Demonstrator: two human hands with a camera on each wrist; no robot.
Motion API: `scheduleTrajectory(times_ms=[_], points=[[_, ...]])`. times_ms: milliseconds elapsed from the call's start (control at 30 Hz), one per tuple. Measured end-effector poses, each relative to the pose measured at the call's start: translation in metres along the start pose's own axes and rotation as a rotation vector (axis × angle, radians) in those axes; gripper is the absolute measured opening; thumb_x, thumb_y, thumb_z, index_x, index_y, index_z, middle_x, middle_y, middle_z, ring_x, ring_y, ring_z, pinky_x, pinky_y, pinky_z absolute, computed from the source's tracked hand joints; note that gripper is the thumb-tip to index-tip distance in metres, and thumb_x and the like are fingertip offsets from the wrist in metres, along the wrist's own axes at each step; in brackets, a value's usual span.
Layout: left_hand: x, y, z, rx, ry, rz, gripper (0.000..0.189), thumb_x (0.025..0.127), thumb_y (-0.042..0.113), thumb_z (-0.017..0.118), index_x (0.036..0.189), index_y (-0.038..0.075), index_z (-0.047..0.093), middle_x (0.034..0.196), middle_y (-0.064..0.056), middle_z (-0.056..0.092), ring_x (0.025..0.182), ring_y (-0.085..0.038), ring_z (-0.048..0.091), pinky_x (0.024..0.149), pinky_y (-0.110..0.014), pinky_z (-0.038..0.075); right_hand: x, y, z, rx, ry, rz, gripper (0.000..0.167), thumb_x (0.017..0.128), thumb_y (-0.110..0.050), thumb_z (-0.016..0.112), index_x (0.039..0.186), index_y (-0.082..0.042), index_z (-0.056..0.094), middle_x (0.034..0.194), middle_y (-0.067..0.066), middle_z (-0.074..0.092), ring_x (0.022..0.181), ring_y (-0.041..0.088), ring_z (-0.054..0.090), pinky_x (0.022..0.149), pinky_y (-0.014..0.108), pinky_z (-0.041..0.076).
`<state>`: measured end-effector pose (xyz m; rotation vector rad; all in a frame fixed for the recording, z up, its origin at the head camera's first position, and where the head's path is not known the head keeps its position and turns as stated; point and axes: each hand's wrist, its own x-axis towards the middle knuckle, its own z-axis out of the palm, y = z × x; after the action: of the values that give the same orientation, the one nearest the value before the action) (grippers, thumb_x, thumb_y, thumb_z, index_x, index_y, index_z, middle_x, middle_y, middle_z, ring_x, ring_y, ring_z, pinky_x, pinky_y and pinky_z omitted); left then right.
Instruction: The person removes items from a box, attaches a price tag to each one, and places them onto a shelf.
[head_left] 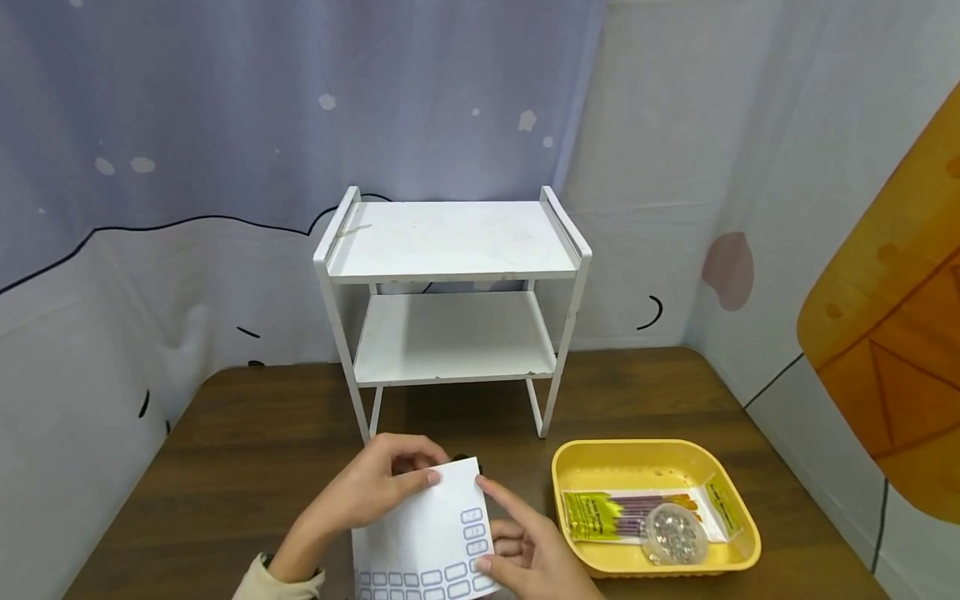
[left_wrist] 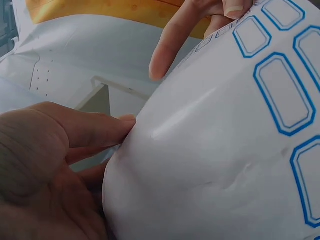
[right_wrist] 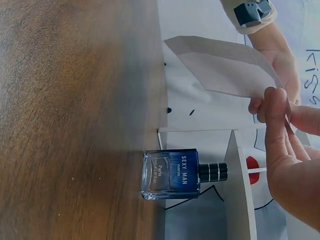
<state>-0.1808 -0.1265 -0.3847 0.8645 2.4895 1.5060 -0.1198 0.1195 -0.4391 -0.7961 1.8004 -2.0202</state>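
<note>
A white sheet of sticker labels (head_left: 420, 533), with blue-outlined boxes along its right and lower parts, is held up over the table. My left hand (head_left: 375, 483) pinches its upper left edge between thumb and fingers. At the right edge, my right hand (head_left: 532, 542) grips the sheet, thumb in front and index finger stretched toward the top corner. The sheet bows between the hands in the left wrist view. Behind it, a blue and clear perfume bottle (right_wrist: 172, 175) with a black cap stands on the table; the sheet hides most of it in the head view.
A white two-tier shelf (head_left: 453, 279) stands at the back of the brown wooden table (head_left: 225, 467). To the right sits a yellow tray (head_left: 577, 467), holding a packet of purple and orange sticks (head_left: 630, 512) and a round clear container (head_left: 675, 533) of small shiny pieces.
</note>
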Motion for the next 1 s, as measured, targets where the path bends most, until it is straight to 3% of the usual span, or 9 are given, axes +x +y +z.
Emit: scheduleTrajectory(times_ms=[267, 567, 733, 1000], points=[[0.000, 0.000, 0.011, -0.021, 0.093, 0.021, 0.019, 0.090, 0.002, 0.069, 0.107, 0.007, 0.070, 0.088, -0.004, 0.066, 0.077, -0.006, 0.059, 0.067, -0.024, 0.052, 0.001, 0.002, -0.001, 0.103, 0.023, -0.027, 0.075, 0.091, 0.006, 0.063, 0.153, 0.008, 0.021, 0.135, 0.050, 0.041, 0.107, 0.013, 0.070, 0.086, 0.032, 0.057], [-0.004, -0.002, 0.028, 0.021, 0.172, 0.157, 0.023, 0.084, -0.001, 0.073, 0.097, 0.016, 0.065, 0.107, 0.000, 0.064, 0.101, -0.014, 0.058, 0.091, -0.030, 0.049, 0.003, 0.004, -0.003, 0.115, 0.056, -0.102, 0.069, 0.091, 0.011, 0.058, 0.151, 0.011, 0.023, 0.135, 0.051, 0.038, 0.113, 0.016, 0.068, 0.088, 0.036, 0.056], [-0.007, -0.002, 0.037, 0.049, 0.194, 0.129, 0.025, 0.079, 0.010, 0.083, 0.094, 0.021, 0.066, 0.115, -0.001, 0.061, 0.107, -0.018, 0.056, 0.091, -0.030, 0.047, 0.003, 0.005, -0.003, 0.118, 0.077, -0.130, 0.068, 0.091, 0.012, 0.058, 0.150, 0.013, 0.024, 0.133, 0.052, 0.039, 0.113, 0.016, 0.068, 0.087, 0.036, 0.056], [-0.009, 0.002, 0.046, 0.047, 0.251, 0.130, 0.027, 0.074, 0.013, 0.086, 0.092, 0.022, 0.068, 0.117, -0.001, 0.061, 0.108, -0.020, 0.056, 0.089, -0.028, 0.046, 0.003, 0.005, -0.002, 0.158, 0.075, -0.171, 0.068, 0.090, 0.013, 0.057, 0.150, 0.011, 0.024, 0.133, 0.053, 0.037, 0.115, 0.019, 0.067, 0.089, 0.036, 0.056]])
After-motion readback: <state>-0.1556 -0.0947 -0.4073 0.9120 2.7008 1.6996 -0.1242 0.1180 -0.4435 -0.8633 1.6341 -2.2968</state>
